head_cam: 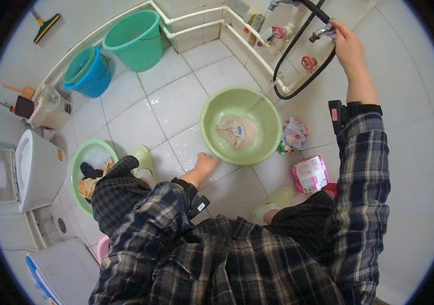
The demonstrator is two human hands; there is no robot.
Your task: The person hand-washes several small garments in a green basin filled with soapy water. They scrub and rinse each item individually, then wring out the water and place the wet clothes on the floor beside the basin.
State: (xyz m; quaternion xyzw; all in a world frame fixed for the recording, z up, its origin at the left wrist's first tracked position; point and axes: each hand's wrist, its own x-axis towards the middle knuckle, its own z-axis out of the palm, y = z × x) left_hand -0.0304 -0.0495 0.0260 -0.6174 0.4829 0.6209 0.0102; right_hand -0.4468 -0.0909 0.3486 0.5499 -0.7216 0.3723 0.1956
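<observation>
My right hand is raised to the metal wall faucet at the upper right, its fingers on the faucet's top. Below, a light green plastic basin stands on the tiled floor with a wet beige cloth in it; the cloth bears blue writing. Just outside the basin's near left rim is my left hand, slightly blurred, with no object visible in it; whether it touches the rim is unclear. At the left, a second green basin holds sudsy water, dark cloth and orange patterned cloth.
A black hose loops below the faucet near red valve handles. Green and blue buckets stand by the far wall. A pink package and a plastic bag lie right of the basin. A toilet is at left.
</observation>
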